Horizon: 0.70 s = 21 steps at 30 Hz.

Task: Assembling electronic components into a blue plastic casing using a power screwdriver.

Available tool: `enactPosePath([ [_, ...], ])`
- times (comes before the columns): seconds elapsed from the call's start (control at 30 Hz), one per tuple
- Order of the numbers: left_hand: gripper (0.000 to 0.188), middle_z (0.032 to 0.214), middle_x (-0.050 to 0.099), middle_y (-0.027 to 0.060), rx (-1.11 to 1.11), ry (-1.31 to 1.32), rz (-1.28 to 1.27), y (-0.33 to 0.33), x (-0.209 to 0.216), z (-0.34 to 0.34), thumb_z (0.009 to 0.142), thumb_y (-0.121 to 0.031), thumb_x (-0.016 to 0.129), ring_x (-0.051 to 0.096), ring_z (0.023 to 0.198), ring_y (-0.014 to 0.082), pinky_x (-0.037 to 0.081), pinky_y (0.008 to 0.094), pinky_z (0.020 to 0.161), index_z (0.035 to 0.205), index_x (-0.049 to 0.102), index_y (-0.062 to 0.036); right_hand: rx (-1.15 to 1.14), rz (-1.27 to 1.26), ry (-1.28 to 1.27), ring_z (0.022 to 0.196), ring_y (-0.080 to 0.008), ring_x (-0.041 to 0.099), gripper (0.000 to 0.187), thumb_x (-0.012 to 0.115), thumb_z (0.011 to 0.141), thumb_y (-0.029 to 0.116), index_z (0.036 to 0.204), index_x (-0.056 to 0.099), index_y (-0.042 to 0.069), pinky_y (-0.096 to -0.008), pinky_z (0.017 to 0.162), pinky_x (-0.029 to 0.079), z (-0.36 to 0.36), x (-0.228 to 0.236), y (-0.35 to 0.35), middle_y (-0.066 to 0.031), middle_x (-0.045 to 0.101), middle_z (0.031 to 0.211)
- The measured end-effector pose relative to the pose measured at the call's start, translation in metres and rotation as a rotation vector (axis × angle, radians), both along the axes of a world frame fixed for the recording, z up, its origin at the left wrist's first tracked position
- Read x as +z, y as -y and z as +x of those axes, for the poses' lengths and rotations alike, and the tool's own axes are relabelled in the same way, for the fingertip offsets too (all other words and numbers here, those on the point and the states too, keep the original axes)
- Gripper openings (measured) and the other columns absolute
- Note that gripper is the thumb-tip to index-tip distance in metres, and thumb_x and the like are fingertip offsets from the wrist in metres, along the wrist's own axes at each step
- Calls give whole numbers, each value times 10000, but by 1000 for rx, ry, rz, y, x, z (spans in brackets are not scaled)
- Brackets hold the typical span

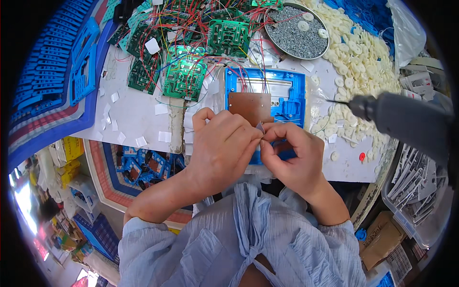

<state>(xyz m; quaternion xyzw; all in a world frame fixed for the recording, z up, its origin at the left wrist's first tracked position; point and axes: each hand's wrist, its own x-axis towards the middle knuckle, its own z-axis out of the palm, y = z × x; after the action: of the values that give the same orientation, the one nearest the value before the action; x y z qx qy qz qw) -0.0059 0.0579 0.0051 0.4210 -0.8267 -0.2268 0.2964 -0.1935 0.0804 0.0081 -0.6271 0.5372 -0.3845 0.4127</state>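
Observation:
My left hand point(220, 141) and my right hand point(297, 152) meet at the near side of a blue plastic casing point(299, 91). Both pinch a small thin grey piece point(260, 127) between thumb and fingertips; its kind is too small to tell. Beneath the fingertips, a brown circuit board point(249, 106) lies in the casing, with thin wires running from its far edge. My hands hide the casing's near left part. Right of my right hand, a dark power screwdriver point(382, 107) hangs over the table, its bit pointing left.
Green circuit boards point(184, 71) with tangled wires are heaped at the back. A round tray of screws point(301, 36) stands beside many cream plastic discs point(356, 62). Blue plastic parts point(55, 57) fill a left container. White paper squares point(141, 141) dot the table. Below right is a bin point(397, 210).

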Motion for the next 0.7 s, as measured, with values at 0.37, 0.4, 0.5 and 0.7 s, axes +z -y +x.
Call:
enactPosePath([
  [0.37,213,978,669,-6,-48,19,24,7,3,4,757,-37,737,602,877,181,308,419,844,930,674,-143,42,-98,-23,566,-162,645,148,725,773,11,862,611,39,-282,507,519,-1,-7,2,-102,737,913],
  [0.4,214,1007,670,-5,-43,18,30,10,4,5,752,-38,728,606,899,178,307,419,849,930,675,-146,56,-113,-10,564,-160,637,146,723,766,9,853,610,38,-282,504,515,-2,-8,3,-101,737,915],
  [0.5,253,1091,664,10,-60,55,63,14,4,10,739,-63,720,613,969,185,303,421,867,974,672,-141,76,-114,-21,571,-159,625,149,728,743,7,837,616,38,-286,498,503,-3,-9,4,-102,737,922],
  [0.7,427,1135,647,46,-149,49,160,19,13,13,706,-133,758,612,1032,223,302,427,894,1114,633,-122,148,-191,-60,607,-199,639,181,740,720,15,852,623,50,-305,519,510,-8,-12,5,-105,738,931],
])
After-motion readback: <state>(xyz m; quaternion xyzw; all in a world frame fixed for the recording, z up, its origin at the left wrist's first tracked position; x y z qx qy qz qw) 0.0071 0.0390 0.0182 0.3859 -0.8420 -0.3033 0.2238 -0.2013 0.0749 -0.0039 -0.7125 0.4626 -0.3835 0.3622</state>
